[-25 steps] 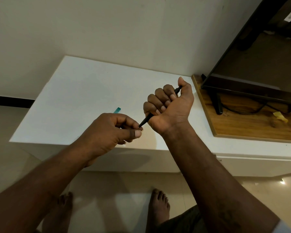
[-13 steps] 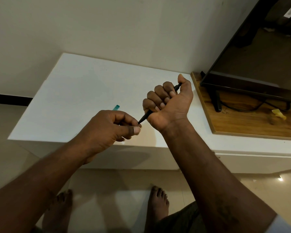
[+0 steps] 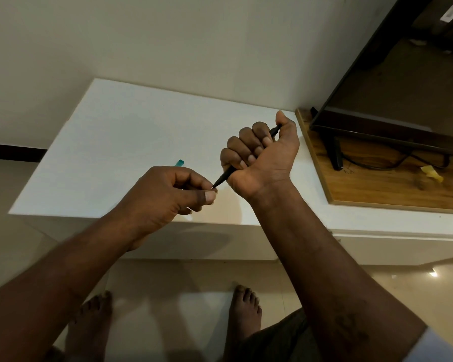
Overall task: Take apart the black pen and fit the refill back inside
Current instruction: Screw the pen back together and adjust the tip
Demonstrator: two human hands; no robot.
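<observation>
Nearest you, your bare feet [image 3: 246, 309] stand on the pale floor [image 3: 377, 283] just in front of the white bench [image 3: 102, 131]. Above its front edge, your left hand [image 3: 168, 197] has thumb and forefinger pinched together at the pointed tip of the black pen [image 3: 224, 176]; whether they grip the tip or a small part beside it is too small to tell. Your right hand [image 3: 262, 155] is closed in a fist around the pen's barrel, thumb up, with the pen's far end poking out beside the thumb. The pen slants from lower left to upper right, held in the air over the bench. Behind your left hand a teal object [image 3: 179, 162] peeks out on the bench top. Further right, a wooden board [image 3: 377, 189] carries a dark screen [image 3: 390, 105] on its stand, with a yellow scrap [image 3: 433, 173].
</observation>
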